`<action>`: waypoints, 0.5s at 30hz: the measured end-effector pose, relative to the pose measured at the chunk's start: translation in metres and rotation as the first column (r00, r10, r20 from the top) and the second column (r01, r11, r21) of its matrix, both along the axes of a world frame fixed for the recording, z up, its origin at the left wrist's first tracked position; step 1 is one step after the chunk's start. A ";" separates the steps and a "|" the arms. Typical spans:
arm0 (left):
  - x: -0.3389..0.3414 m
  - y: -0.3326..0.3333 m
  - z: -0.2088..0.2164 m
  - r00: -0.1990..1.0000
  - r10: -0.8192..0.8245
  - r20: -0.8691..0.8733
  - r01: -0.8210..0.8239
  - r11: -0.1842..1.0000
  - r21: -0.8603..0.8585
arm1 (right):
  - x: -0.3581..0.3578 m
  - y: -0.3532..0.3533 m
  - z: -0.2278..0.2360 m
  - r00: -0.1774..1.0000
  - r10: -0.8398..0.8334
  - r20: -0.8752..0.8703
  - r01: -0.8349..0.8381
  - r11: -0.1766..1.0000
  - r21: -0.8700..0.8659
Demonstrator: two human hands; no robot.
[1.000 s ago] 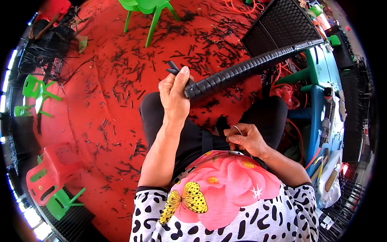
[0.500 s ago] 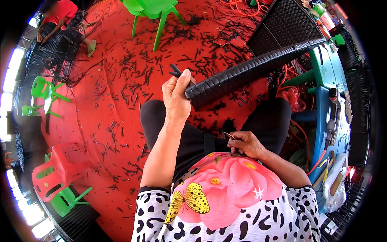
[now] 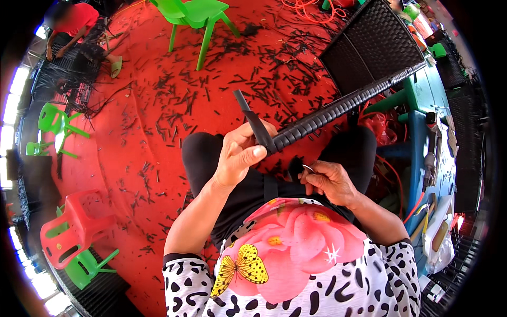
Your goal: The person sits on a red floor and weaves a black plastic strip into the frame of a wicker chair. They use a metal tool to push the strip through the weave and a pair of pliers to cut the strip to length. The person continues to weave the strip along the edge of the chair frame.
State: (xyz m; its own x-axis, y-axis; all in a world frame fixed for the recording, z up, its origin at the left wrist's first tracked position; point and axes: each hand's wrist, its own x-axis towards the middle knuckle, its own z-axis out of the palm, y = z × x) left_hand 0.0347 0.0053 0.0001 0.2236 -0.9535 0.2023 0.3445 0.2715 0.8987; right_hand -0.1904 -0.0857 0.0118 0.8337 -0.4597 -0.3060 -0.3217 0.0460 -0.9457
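Note:
My left hand [image 3: 238,153] grips the near end of a long bar wrapped in black plastic rattan [image 3: 332,110], thumb on top and fingers curled behind. From that end a loose flat black strip [image 3: 255,122] sticks up past the fingers, folded partway along. The bar slants away to the right and meets a dark woven panel [image 3: 369,47]. Closer to my body, my right hand [image 3: 334,183] is closed on a small tool with a thin curved metal tip [image 3: 308,168]; the rest of it is hidden in the fingers. This hand is apart from the bar, above my lap.
Cut black strips litter the red floor [image 3: 121,158]. A green chair [image 3: 203,13] stands ahead; a red chair [image 3: 74,227] and smaller green ones are at left. Another person [image 3: 74,26] works far left. A blue-green table [image 3: 422,142] with tools is on the right.
The bar has turned, showing a narrower wrapped side, and its near end has shifted right and down with my left hand. The loose strip now stands out more. My right hand has lifted slightly rightward.

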 end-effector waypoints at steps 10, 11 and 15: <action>-0.014 0.017 0.005 0.965 0.078 0.251 -0.058 0.994 -0.088 | 0.056 0.004 0.079 0.980 0.035 0.195 0.065 0.872 -0.485; -0.012 0.019 0.004 0.944 0.074 0.323 -0.042 0.994 -0.106 | 0.059 0.004 0.081 0.976 0.089 0.197 0.037 0.830 -0.556; -0.017 0.025 0.004 0.905 0.184 0.384 -0.143 0.981 -0.133 | 0.060 0.004 0.075 0.947 0.239 0.213 -0.039 0.747 -0.664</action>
State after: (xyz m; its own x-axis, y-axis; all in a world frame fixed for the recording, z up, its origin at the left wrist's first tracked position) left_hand 0.0173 0.0305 0.0040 0.2574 -0.8809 0.3971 -0.0874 0.3881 0.9175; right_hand -0.1305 -0.0819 0.0870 0.9048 -0.3343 0.2636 -0.0061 -0.6292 -0.7772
